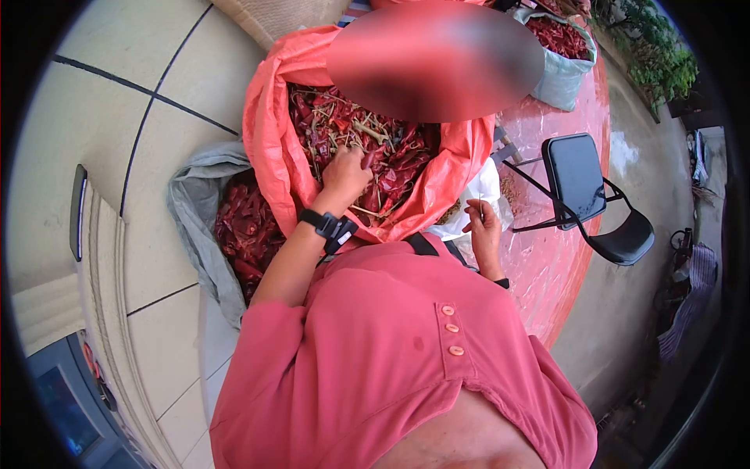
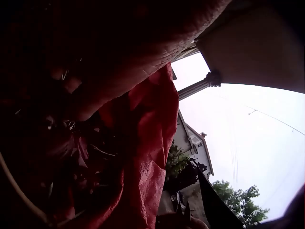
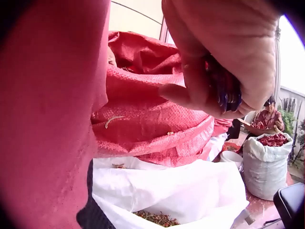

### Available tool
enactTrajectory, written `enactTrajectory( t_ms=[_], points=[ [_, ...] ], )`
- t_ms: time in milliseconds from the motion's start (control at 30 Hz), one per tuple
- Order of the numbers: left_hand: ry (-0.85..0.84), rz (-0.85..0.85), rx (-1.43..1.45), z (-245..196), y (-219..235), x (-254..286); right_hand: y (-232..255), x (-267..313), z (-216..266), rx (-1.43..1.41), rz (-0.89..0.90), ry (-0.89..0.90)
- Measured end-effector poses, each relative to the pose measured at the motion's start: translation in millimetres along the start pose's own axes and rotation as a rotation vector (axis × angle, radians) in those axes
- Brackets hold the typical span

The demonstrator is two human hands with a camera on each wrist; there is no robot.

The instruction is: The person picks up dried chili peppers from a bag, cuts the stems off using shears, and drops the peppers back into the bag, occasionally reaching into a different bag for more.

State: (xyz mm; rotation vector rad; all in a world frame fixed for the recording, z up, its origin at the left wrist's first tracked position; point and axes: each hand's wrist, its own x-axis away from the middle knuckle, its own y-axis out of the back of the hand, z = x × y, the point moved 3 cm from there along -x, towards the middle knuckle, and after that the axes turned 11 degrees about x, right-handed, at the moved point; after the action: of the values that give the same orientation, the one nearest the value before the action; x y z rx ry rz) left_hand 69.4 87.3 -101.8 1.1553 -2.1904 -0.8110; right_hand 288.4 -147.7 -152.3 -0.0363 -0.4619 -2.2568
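My left hand (image 1: 344,178) reaches into a big red woven sack (image 1: 269,117) of dried red chillies and pale stems, its fingers bent among them. A dark red dried chilli (image 1: 366,160) is pinched at its thumb side. In the left wrist view the fingers are in deep shadow against the heap. My right hand (image 1: 486,234) is beside the sack, above a white bag (image 3: 167,183) with stem scraps in it. Its fingers curl round a dark, shiny handled tool (image 3: 223,88), mostly hidden in the palm; a thin tip shows in the head view.
A grey sack (image 1: 199,187) of chillies leans at the left. To the right is a black folding chair (image 1: 574,176) on red plastic sheeting (image 1: 539,289). A pale sack (image 3: 264,167) full of chillies stands farther off, near a seated person (image 3: 269,117).
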Motion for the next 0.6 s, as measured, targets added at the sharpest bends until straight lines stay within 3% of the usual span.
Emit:
enactTrajectory(
  t_ms=[67, 100, 167, 267, 367, 433, 467, 600],
  points=[
    [-0.041, -0.104, 0.217, 8.1, 11.4, -1.9, -1.6, -2.5, 30.0, 0.022, 0.062, 0.009],
    [-0.038, -0.117, 0.483, 4.1, 18.8, 1.0, -3.9, -4.6, 48.3, 0.031, 0.093, 0.016],
    [0.198, 0.044, 0.952, -14.2, 35.9, 12.4, -19.0, -11.1, 81.6, -0.040, 0.179, -0.012],
    [0.067, 0.148, 1.428, -29.8, 38.0, 18.3, -42.9, -23.3, 125.4, -0.151, 0.368, -0.071],
    [-0.037, 0.179, 1.512, -38.1, 33.3, 17.9, -72.5, -30.8, 155.8, -0.386, 0.497, -0.140],
    [-0.081, 0.153, 1.353, -43.6, 32.3, 20.2, -86.4, -35.1, 162.2, -0.448, 0.508, -0.233],
    [-0.126, 0.120, 1.250, -44.9, 30.6, 21.9, -88.9, -39.9, 160.6, -0.386, 0.618, -0.161],
    [-0.211, 0.021, 0.858, -47.2, 22.2, 26.5, -95.3, -35.3, 174.6, -0.308, 0.477, -0.093]
  ],
)
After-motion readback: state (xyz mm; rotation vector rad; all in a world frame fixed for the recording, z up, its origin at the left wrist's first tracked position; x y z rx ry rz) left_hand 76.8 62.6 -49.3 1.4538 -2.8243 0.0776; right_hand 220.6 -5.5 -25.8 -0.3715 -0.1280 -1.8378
